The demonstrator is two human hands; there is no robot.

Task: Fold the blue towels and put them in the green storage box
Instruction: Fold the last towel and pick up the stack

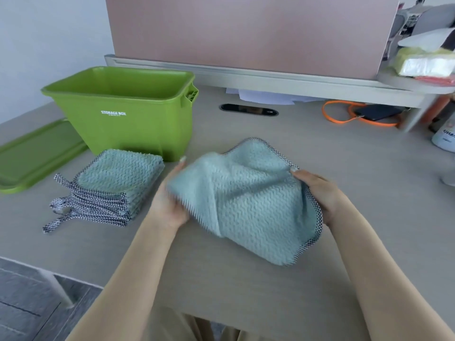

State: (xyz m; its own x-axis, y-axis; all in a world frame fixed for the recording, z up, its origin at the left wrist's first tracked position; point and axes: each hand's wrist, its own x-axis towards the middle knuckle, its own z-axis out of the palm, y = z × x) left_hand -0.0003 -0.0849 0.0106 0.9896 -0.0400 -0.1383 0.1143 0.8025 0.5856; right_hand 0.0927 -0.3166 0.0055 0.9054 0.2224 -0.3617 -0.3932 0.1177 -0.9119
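A person seated at a grey worktop [246,291] holds one blue towel [248,200] with both bare hands, seen from above. The towel has a wavy weave and a black-and-white checked border. It lies rumpled and partly lifted near the centre of the worktop, its near right corner resting flat at about 5 o'clock.

The left hand [167,205] is clenched on the towel's left edge, with cloth draped over the fingers. The right hand [317,193] pinches the towel's right border, thumb on top.

At 9 o'clock from the held towel sits a stack of folded blue towels [115,183], their checked hanging loops trailing toward the near left. Just behind the stack, at about 11 o'clock, stands the green storage box [123,112], open-topped, with white lettering on its front wall. What lies inside it cannot be seen. Its green lid [37,156] lies flat to the left of the box, at the worktop's left edge.

At 2 o'clock, under a raised shelf [295,87], an orange cable [344,119] loops around a dark device.
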